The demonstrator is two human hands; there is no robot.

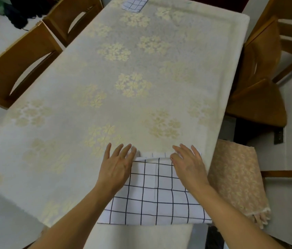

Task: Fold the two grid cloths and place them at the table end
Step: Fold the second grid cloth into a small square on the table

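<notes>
A white cloth with a dark grid (157, 196) lies folded over at the near edge of the table, its top layer ending just short of the far edge. My left hand (117, 165) rests flat on its far left corner, fingers spread. On the far right corner my right hand (188, 163) presses flat in the same way. A second grid cloth (136, 3), folded small, lies at the far end of the table, partly cut off by the frame's top edge.
The long table carries a cream cloth with pale flower clusters (132, 83). Wooden chairs (21, 63) stand along the left, another wooden chair (267, 72) on the right. A beige patterned cloth (236, 178) drapes over a chair at the near right.
</notes>
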